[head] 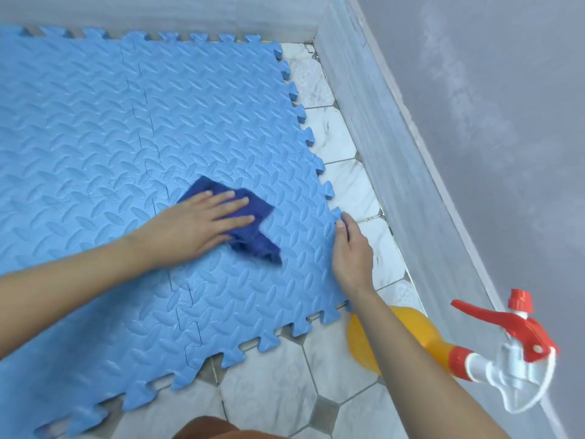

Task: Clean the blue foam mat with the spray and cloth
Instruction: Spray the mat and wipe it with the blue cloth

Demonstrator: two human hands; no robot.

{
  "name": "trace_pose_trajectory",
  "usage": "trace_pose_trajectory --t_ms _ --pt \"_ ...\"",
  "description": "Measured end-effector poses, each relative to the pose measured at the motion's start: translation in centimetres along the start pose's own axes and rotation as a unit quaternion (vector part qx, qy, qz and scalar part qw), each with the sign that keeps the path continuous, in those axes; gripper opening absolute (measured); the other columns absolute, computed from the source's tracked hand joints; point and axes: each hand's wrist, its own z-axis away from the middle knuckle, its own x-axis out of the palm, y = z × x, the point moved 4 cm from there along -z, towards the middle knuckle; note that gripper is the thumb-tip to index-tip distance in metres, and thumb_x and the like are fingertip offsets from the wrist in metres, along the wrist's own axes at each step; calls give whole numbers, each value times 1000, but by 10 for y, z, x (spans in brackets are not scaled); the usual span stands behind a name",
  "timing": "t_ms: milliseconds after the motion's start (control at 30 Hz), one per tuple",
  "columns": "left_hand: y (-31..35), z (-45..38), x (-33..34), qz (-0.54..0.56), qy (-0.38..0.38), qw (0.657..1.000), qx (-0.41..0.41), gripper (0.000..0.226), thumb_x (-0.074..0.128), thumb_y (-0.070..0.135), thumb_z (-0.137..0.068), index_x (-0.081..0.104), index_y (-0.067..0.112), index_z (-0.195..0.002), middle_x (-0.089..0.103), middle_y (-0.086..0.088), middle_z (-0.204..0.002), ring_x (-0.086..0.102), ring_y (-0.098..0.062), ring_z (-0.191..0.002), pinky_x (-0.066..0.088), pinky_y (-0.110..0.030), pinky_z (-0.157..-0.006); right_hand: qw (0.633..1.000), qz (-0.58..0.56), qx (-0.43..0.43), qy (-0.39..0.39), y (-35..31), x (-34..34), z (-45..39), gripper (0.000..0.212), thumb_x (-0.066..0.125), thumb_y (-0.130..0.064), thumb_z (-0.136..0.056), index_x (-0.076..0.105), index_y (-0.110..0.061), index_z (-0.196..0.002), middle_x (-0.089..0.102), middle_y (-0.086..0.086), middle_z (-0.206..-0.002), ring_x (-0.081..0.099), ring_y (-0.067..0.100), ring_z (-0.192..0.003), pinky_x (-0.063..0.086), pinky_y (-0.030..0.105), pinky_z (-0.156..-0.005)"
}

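Blue foam mat: interlocking tiles, flat on tiled floor near wall corner.
Dark blue cloth: pressed to mat under flat, straight-fingered left hand, likely for wiping.
Right hand: pinching toothed mat edge, probably steadying it.
Orange spray bottle: parked off-mat, within reach.

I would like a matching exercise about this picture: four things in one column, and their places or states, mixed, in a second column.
Things:
1. cloth
2. spray bottle
3. right hand
4. blue foam mat

Places or states:
A. grips the mat's toothed edge
B. lies on the tiled floor, made of joined pieces
C. is pressed flat under the left hand
D. stands on the tiles beside the mat's corner

Pairs: 1-C, 2-D, 3-A, 4-B
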Motion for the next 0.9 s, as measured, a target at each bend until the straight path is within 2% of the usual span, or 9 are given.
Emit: trace_pose_trajectory --t_ms 67,133,200,267,367,467,533,733,900 --pt "-60 0 -15 16 31 991 -131 51 22 45 -101 39 23 -144 34 -8 -152 27 -30 -142 21 -44 -111 998 48 -46 -6 5 7 1 48 36 -40 -102 42 -20 -145 56 -9 -132 47 19 -128 36 33 -109" --pt "-116 6 -23 6 55 968 -244 49 32 37 -100 36 18 -145 32 -17 -152 29 -40 -139 21 -52 -110 988 138 -67 -30 9 17 4 58 36 -44 -101 28 -18 -152 33 4 -157 28 26 -145 24 43 -119" --pt "-162 26 -26 6 66 934 -352 49 35 31 -100 34 15 -146 27 -22 -153 25 -46 -137 19 -57 -109 959 258 -115 -30 6 26 12 63 29 -46 -101 19 -15 -155 12 7 -164 11 27 -151 8 47 -123" --pt "-181 52 -31 8 82 893 -442 47 35 30 -101 35 12 -145 25 -26 -152 22 -53 -134 18 -63 -108 924 324 -200 -29 -8 35 25 64 23 -49 -99 22 -17 -155 13 7 -164 9 28 -151 2 50 -121" --pt "-140 61 -32 -2 67 901 -429 49 29 36 -101 32 18 -147 20 -17 -157 15 -48 -140 13 -62 -110 888 349 -294 -64 -22 65 37 57 28 -41 -100 31 -18 -153 21 6 -162 17 28 -150 9 57 -120" --pt "-60 57 -16 -2 13 968 -252 53 23 43 -97 28 30 -148 22 -3 -158 18 -32 -145 17 -50 -115 878 328 -339 -75 -52 97 35 57 30 -39 -99 37 -14 -150 28 5 -160 24 27 -148 13 56 -118" --pt "-53 76 -14 6 -19 978 -209 54 22 42 -96 27 32 -149 22 1 -158 20 -25 -145 21 -45 -116 872 330 -355 -71 -77 114 19 58 27 -41 -99 38 -13 -149 29 4 -160 24 26 -148 11 53 -118" --pt "-187 219 -22 49 42 856 -512 50 28 35 -102 25 21 -150 20 -12 -158 15 -32 -146 17 -51 -117 894 322 -304 -71 -100 121 -44 71 12 -60 -95 20 -24 -155 12 0 -164 5 19 -152 2 47 -122" --pt "-217 223 -25 47 83 783 -615 50 25 33 -102 27 19 -150 22 -20 -155 14 -44 -142 17 -54 -114 901 310 -298 -65 -94 119 -44 69 15 -62 -95 17 -30 -156 10 -3 -164 1 15 -152 1 42 -123"
